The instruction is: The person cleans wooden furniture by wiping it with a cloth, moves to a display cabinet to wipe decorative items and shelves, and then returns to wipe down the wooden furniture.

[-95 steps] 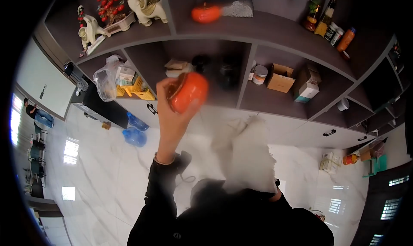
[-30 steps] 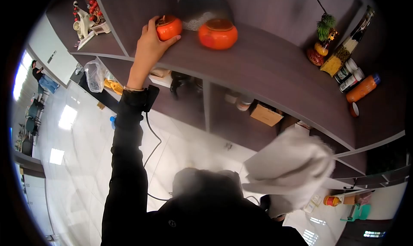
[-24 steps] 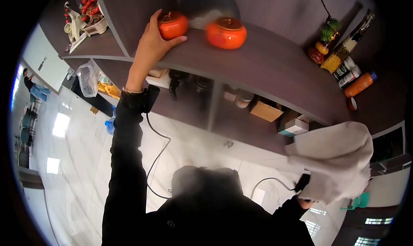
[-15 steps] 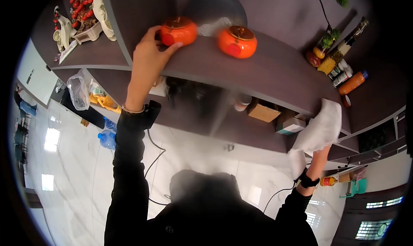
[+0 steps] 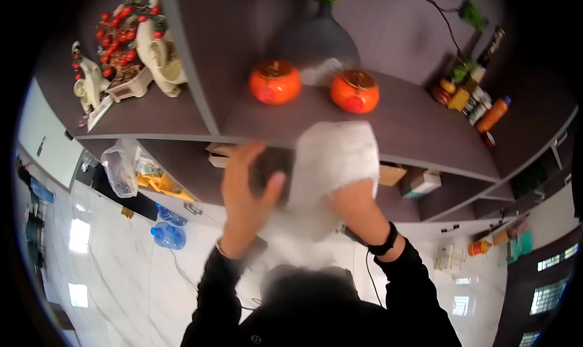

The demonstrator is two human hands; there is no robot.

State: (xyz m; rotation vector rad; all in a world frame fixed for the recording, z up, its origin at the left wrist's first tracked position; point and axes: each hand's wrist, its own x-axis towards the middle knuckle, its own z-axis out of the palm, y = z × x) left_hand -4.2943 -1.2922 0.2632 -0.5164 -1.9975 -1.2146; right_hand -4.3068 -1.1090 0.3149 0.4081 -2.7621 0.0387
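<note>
A white cloth (image 5: 337, 156) covers the fingers of my right hand (image 5: 358, 204), which holds it before the front edge of the brown shelf (image 5: 419, 125). My left hand (image 5: 242, 192) is slightly blurred, to the left of the cloth, with thumb and fingers apart and nothing in it. Two orange persimmon-shaped jars with brown lids stand on the shelf beyond my hands: a left jar (image 5: 275, 83) and a right jar (image 5: 354, 92). Behind them is a dark grey vase (image 5: 316, 40) with green foliage.
To the left, a shelf divider (image 5: 188, 61) separates off a red-berry ornament (image 5: 121, 49) and white figurines. Bottles (image 5: 493, 114) and jars stand at the right end. Boxes (image 5: 422, 183) sit on the lower shelf. A plastic bag (image 5: 120, 168) hangs left; blue water bottles (image 5: 168, 236) are on the floor.
My left hand has let go of the left orange jar and drawn back toward me. My right hand has brought the white cloth leftward to the middle. The view has shifted.
</note>
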